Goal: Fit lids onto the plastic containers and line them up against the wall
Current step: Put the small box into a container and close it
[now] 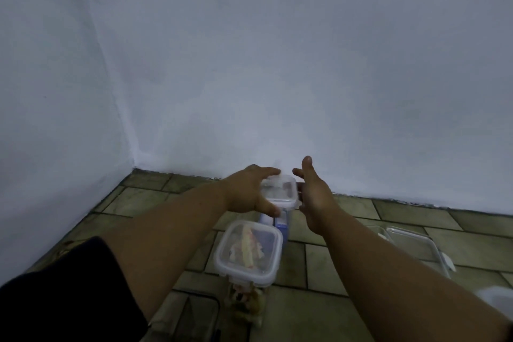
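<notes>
Holding the tall lidded container (279, 194) by its top near the wall (305, 64), your left hand (249, 191) grips the lid while your right hand (313, 194) hovers spread open beside it. Next, set it flush against the wall, then cap another.

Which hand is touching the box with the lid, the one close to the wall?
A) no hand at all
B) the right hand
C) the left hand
C: the left hand has its fingers and thumb wrapped on the lidded container near the wall, while the right hand is spread open just beside it, and I cannot tell that it touches.
</notes>
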